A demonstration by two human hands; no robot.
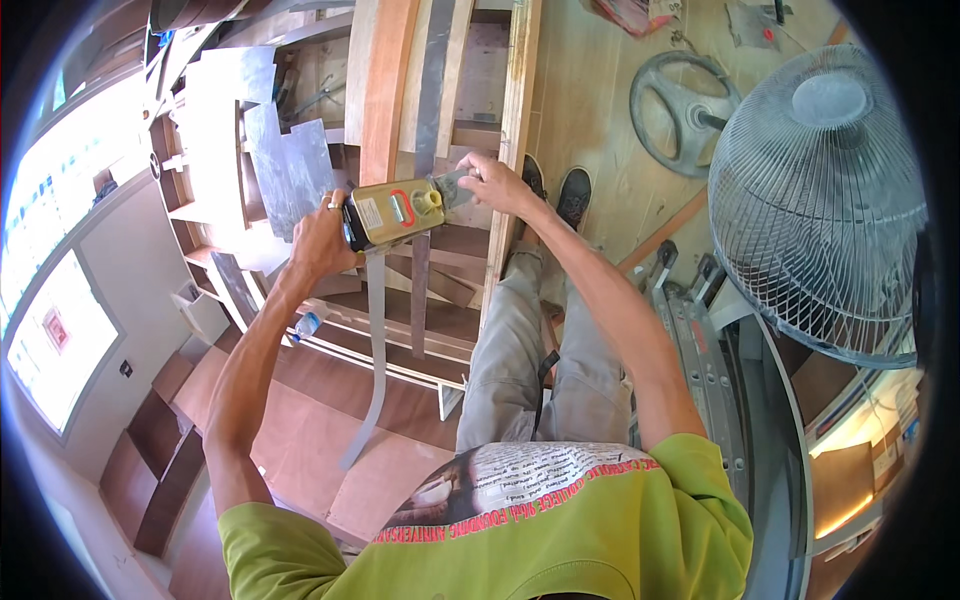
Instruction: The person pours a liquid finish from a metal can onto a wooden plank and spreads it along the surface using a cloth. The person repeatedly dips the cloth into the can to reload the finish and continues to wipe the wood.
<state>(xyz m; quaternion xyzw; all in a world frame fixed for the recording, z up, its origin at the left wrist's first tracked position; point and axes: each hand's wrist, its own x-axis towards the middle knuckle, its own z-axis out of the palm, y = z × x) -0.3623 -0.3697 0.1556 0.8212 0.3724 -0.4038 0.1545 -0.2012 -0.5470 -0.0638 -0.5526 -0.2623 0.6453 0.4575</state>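
Observation:
My left hand [322,242] is closed around the base end of a tan rectangular metal can [380,218] with a red handle and a round yellowish spout. The can lies tilted over on its side, its spout end toward my right hand. My right hand [492,186] pinches a small greyish piece [456,188] just beside the spout; whether it is a cup or a flat scraper I cannot tell. Below the can, a long grey strip [377,350] hangs down over the woodwork. Orange-brown and grey boards [390,90] lie behind the can.
A large caged fan [825,210] stands at the right, near a round wheel-like base [684,112]. Grey sheets [290,165] lie on the wooden frame at the left. A plastic bottle [307,325] rests among the shelves. A ladder-like metal frame [705,370] is beside my legs.

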